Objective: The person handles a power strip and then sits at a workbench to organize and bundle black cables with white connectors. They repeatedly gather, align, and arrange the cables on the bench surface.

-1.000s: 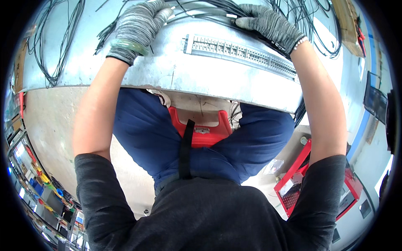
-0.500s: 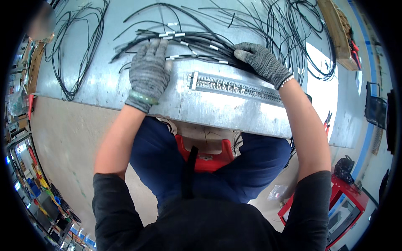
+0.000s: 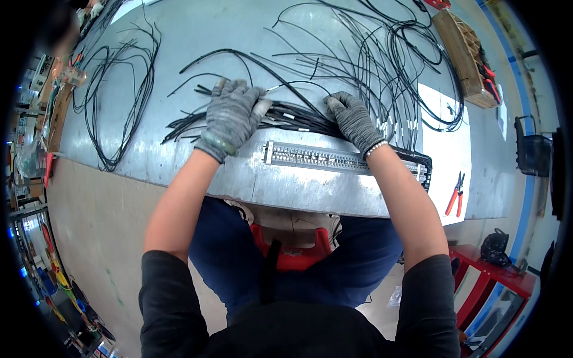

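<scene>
Wire bundle (image 3: 292,116) runs parallel to tabletop (image 3: 179,36) near edge; left hand (image 3: 233,116) and right hand (image 3: 352,119) clamp its ends.

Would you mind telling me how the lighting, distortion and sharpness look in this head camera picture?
Head view: even, bright light, with soft glare on the grey metal table and only faint shadows under the gloved left hand and right hand; the fisheye bends the table's near edge into a curve; the cable bundle and terminal strip are sharp; the dark rim blurs.
</scene>
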